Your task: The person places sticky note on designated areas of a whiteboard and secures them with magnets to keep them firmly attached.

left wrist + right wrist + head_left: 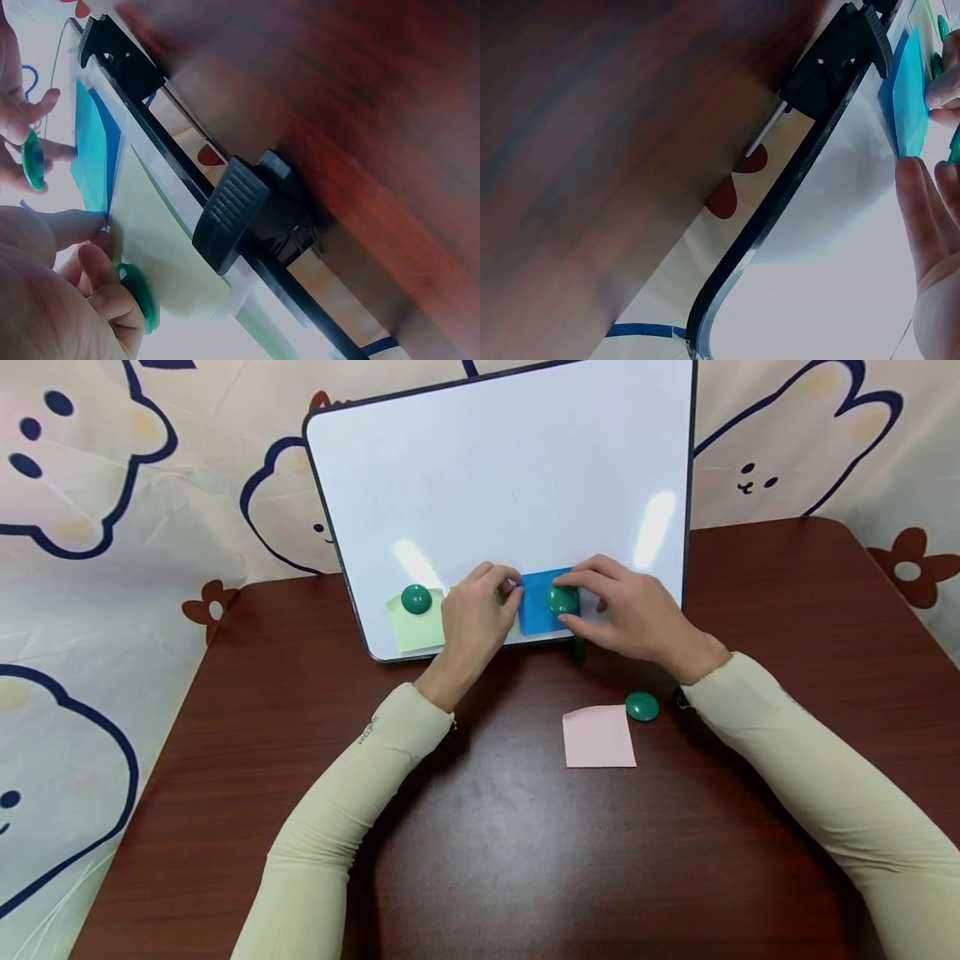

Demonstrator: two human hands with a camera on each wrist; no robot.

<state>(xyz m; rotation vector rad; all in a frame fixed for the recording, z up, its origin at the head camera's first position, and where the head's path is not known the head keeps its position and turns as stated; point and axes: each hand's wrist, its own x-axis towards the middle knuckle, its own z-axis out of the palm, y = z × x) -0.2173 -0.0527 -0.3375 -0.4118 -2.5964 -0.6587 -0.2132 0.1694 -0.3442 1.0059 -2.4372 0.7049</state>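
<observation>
A blue sticky note (534,606) lies against the lower part of the whiteboard (510,485). My left hand (482,610) pinches the note's left edge between thumb and fingertip. Between the thumb and fingers of my right hand (626,606) is a round green magnet (562,600), held over the note's right half. In the left wrist view that magnet (32,159) stands off the blue paper (90,150). Another green magnet (139,296) sits on a pale green note (169,247) behind my left fingers, mostly hidden in the head view.
Further left on the board, a green magnet (416,599) holds a light green note (420,631). On the brown table (480,860) lie a pink note (598,739) and a green magnet (642,706) touching its corner. Black clip feet (251,210) support the board's lower edge.
</observation>
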